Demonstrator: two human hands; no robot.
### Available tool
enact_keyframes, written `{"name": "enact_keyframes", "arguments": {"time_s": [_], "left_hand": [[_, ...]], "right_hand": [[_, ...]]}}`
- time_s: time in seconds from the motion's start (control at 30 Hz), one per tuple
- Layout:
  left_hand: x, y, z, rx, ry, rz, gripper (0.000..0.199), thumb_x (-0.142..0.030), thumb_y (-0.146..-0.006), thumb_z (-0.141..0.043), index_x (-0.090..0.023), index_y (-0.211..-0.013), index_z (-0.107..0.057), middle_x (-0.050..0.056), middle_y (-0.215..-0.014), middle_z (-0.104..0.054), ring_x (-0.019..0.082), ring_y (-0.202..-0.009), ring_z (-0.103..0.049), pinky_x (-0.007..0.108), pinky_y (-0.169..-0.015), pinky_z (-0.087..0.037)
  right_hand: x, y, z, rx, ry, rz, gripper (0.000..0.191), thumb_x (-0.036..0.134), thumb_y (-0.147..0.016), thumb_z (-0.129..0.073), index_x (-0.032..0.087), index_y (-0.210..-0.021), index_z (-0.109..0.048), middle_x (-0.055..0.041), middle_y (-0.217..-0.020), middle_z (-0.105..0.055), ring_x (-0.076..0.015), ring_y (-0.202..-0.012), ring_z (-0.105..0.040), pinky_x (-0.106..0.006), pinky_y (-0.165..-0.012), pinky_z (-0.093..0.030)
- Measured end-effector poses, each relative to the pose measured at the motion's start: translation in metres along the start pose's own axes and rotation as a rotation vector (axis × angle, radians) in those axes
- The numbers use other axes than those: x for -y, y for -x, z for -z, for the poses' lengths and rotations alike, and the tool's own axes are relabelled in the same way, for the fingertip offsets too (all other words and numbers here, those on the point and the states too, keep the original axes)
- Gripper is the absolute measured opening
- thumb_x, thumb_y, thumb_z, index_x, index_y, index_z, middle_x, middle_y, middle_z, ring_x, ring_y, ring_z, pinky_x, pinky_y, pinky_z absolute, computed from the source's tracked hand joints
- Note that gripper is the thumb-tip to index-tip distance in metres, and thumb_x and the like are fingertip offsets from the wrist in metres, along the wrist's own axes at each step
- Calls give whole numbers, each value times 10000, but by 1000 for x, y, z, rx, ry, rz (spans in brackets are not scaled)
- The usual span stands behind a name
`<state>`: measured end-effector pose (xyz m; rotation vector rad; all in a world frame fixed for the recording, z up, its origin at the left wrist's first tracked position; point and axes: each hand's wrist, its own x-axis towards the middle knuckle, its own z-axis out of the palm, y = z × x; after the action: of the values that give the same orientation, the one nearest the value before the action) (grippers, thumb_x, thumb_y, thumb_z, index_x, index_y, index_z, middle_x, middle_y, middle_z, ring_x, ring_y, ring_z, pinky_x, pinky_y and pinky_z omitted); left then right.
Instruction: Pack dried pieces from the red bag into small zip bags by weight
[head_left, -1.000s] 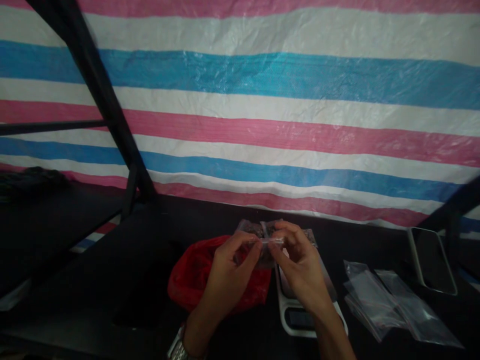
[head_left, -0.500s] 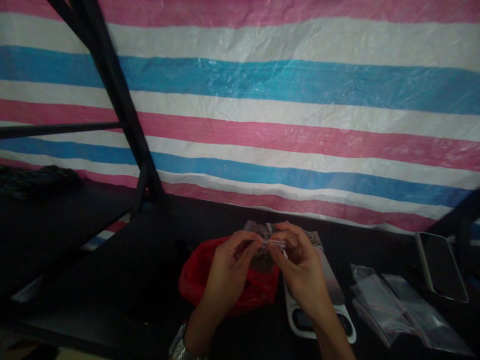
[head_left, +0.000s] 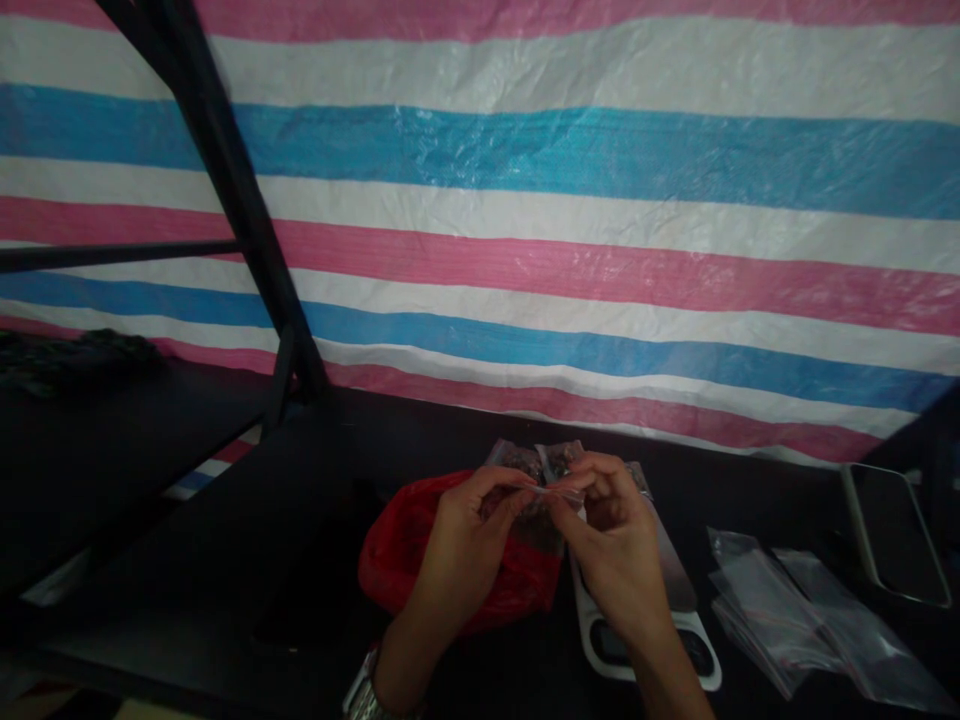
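My left hand [head_left: 469,540] and my right hand [head_left: 611,535] meet above the dark table, both pinching the top edge of a small clear plastic bag [head_left: 541,510] with dark contents. The fingertips press along the bag's strip from either side. Under my left hand lies a crumpled red plastic bag [head_left: 405,560]. A white digital scale [head_left: 675,620] sits beneath my right hand. Two more small filled bags [head_left: 525,460] lie just behind my fingers.
A pile of empty clear bags [head_left: 795,620] lies at the right, with a phone [head_left: 892,530] behind it. A striped pink, blue and white tarp [head_left: 525,200] hangs at the back. A black metal frame [head_left: 247,230] stands at the left, with a dark heap [head_left: 67,355] on the left shelf.
My fingertips have slid closer together along the top of the small bag. The view shifted slightly left and up; the things on the table stay where they were.
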<state>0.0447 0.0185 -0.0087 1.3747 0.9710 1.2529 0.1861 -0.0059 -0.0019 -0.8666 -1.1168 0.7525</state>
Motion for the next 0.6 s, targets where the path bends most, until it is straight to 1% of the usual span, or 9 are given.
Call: {"name": "enact_keyframes", "arguments": {"time_s": [0.13,0.17,0.23,0.3,0.4,0.47,0.5,0.6], "left_hand": [[3,2,-3,18,-58,-89,141,-314,-882,-689,-200,-909,-768,35,-886,-769,175,-831,-702,259,-758,-535],[3,2,-4,16,-68,-118,121,-294,-884,-688,-201,-904,-763,30,-880,-761,168,-829,-696,255,-764,-529],[3,4,-4,20,-68,-156,90,-261,-887,-682,-201,-886,-749,26,-879,-750,164,-841,-688,253,-782,-524],[2,5,-3,52,-57,-158,80,-252,-892,-678,-199,-877,-737,29,-884,-746,168,-851,-683,260,-794,-524],[-2,5,1,93,-55,-125,100,-278,-899,-683,-201,-886,-746,29,-887,-750,171,-841,-678,261,-774,-524],[-5,5,2,84,-61,-106,108,-290,-882,-703,-208,-843,-761,20,-855,-752,167,-817,-681,252,-749,-519],[-6,5,2,71,-66,-101,107,-283,-868,-711,-212,-809,-765,15,-835,-753,166,-805,-684,249,-740,-517],[-10,6,0,46,-99,-108,132,-253,-851,-688,-222,-758,-776,16,-851,-777,175,-846,-716,251,-777,-527]], "right_hand": [[3,0,2,58,29,-41,359,187,-827,-789,276,-1146,-653,38,-856,-715,-139,-769,-690,-241,-709,-547],[3,0,3,74,38,-43,356,198,-838,-782,273,-1161,-652,29,-871,-720,-145,-782,-692,-249,-720,-549],[4,0,5,86,61,-26,310,198,-848,-777,270,-1124,-656,28,-859,-723,-145,-793,-690,-253,-754,-548],[4,-1,7,88,75,-10,282,185,-844,-782,272,-1080,-653,37,-838,-719,-140,-796,-685,-247,-773,-541],[6,0,10,120,60,-50,323,218,-859,-788,279,-1145,-651,28,-875,-731,-143,-803,-692,-244,-744,-541],[7,1,11,141,47,-79,369,251,-865,-797,282,-1201,-648,21,-881,-744,-149,-792,-702,-249,-724,-549],[7,2,12,141,49,-79,371,259,-859,-808,281,-1195,-653,23,-861,-747,-152,-783,-706,-252,-723,-553],[8,0,16,101,95,-46,329,258,-813,-851,268,-1096,-682,38,-747,-733,-167,-760,-723,-275,-753,-569]]}}
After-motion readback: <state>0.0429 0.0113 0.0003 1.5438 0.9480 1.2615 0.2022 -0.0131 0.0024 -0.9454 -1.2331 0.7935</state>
